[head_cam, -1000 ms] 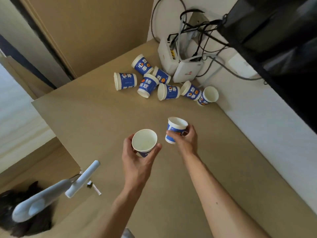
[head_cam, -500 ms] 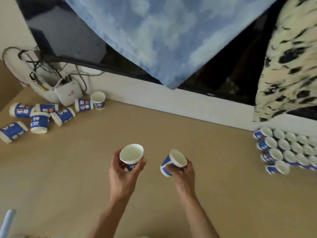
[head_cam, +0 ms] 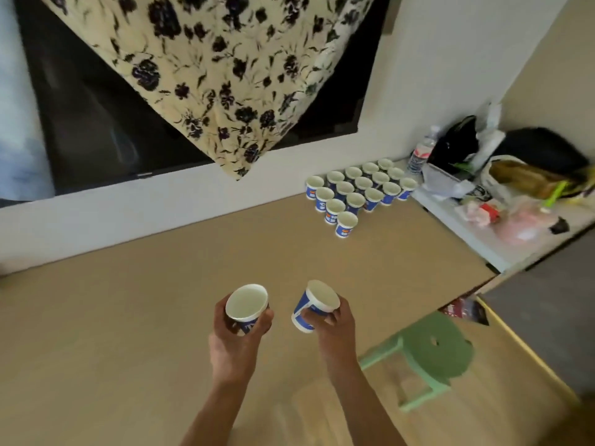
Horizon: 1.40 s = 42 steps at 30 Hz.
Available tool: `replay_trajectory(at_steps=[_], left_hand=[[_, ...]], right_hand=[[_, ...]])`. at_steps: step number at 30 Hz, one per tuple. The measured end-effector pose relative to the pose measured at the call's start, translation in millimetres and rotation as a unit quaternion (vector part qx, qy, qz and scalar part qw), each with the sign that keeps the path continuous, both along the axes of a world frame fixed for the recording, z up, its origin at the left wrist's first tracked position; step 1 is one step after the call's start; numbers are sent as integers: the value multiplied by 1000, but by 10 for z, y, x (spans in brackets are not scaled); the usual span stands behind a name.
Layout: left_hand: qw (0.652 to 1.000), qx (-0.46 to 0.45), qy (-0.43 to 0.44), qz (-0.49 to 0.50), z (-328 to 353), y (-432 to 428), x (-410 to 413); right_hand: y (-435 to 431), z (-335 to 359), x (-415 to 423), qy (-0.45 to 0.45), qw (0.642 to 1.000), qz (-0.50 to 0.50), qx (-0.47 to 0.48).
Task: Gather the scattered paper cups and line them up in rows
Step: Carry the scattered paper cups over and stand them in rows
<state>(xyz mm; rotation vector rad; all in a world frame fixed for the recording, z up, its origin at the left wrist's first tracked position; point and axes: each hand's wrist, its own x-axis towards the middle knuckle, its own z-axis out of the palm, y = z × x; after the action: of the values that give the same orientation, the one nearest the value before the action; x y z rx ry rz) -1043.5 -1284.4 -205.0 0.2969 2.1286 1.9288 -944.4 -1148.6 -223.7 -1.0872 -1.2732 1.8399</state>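
Paper cups [head_cam: 247,304] gripped, one apiece, in both hands [head_cam: 235,346].

— What differs at the hands?
— The blue-and-white paper cup [head_cam: 314,305] in the right hand [head_cam: 335,329] now leans, its base turned toward the left hand [head_cam: 236,336]; a second ago it stood upright.
— And beyond the grip?
— The scattered cups are out of view. The rows of upright blue-and-white paper cups [head_cam: 357,191] now stand ahead and right of both hands, and a green plastic stool [head_cam: 434,349] shows just right of the right wrist.
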Motion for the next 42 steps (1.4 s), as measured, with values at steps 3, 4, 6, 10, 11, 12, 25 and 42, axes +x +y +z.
replay_trajectory(at_steps=[3, 4, 6, 10, 11, 12, 25, 42], left_hand=[[1000, -2, -4, -26, 22, 298, 205], [999, -5, -7, -35, 32, 387, 239], [999, -5, -16, -51, 25, 572, 249], [997, 2, -24, -71, -13, 1003, 150], [997, 5, -27, -77, -22, 1140, 115], [996, 10, -32, -83, -35, 1249, 98], [995, -2, -65, -71, -202, 2288, 148], [993, -70, -50, 82, -249, 3667, 564]], right_hand=[[280, -23, 273, 5, 1000, -25, -13], [360, -35, 328, 4, 999, -33, -18], [513, -71, 378, -1, 999, -42, -22], [805, -166, 353, -40, 999, -35, -8], [915, -174, 336, -51, 998, -35, 0], [1012, -170, 339, -60, 998, -33, 6], [2555, -386, 156, -142, 990, -7, 26], [4566, -1175, -620, -207, 944, 212, 147]])
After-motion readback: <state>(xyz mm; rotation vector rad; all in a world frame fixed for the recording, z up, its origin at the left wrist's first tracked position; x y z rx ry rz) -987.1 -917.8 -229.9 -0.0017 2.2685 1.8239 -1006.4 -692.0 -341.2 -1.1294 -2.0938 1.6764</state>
